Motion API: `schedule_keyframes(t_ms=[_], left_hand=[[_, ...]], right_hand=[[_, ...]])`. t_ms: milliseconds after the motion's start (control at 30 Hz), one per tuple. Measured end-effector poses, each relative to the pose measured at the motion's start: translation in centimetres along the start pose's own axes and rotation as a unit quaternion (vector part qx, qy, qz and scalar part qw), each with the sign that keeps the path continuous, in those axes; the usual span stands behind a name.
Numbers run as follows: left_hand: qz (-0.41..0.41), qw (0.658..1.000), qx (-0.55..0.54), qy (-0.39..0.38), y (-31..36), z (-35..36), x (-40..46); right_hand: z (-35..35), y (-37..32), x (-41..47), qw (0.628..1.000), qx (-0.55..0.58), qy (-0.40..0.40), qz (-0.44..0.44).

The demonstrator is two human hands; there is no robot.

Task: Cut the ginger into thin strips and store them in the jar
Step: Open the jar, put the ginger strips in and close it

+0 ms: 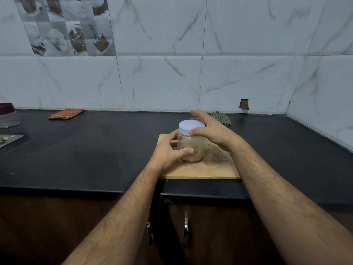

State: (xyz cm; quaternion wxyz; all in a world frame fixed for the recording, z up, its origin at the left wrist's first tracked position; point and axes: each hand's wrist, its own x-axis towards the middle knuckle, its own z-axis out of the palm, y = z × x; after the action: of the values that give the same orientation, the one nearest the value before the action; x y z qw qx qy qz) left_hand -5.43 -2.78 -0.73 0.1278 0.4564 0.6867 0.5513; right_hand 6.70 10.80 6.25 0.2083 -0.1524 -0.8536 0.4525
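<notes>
- A clear jar stands upright on a wooden cutting board, near the board's left half, on the dark worktop.
- Inside the jar lies a heap of pale brown ginger strips, filling roughly its lower part; the wall is cloudy, so single strips are hard to make out.
- A plain white lid sits on top of the jar. No label or writing shows on lid or jar.
- The left hand grips the jar's body, thumb curled across the front and fingers wrapped round the far left side.
- The right hand holds the lid's rim, thumb on the near edge and fingers curved over the far edge.
- Brownish smears and bits of ginger mark the board just to the right of the jar, partly hidden by the right wrist.
- At the far left edge a second clear container with a dark red lid is cut off by the frame; its contents cannot be told.
- In front of it a flat metal plate carries a few pale scraps, also cut off.
- A folded orange cloth lies by the wall; a crumpled green checked cloth lies behind the right hand, partly hidden.
- The tiled wall bears a picture panel of cups and food, with no readable writing.
</notes>
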Motion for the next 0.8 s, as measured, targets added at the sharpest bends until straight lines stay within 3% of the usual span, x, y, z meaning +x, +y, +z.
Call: schedule_keyframes(t_ms=[600,800], left_hand=[[0.003,0.996,-0.047,-0.076,-1.3,-0.7,1.1],[0.007,0.995,-0.051,-0.086,-1.0,-0.7,0.8]], right_hand=[[1.7,0.6,-1.0,0.987,-0.027,0.157,-0.013],[1.7,0.7,-1.4,0.990,-0.018,0.140,-0.004]])
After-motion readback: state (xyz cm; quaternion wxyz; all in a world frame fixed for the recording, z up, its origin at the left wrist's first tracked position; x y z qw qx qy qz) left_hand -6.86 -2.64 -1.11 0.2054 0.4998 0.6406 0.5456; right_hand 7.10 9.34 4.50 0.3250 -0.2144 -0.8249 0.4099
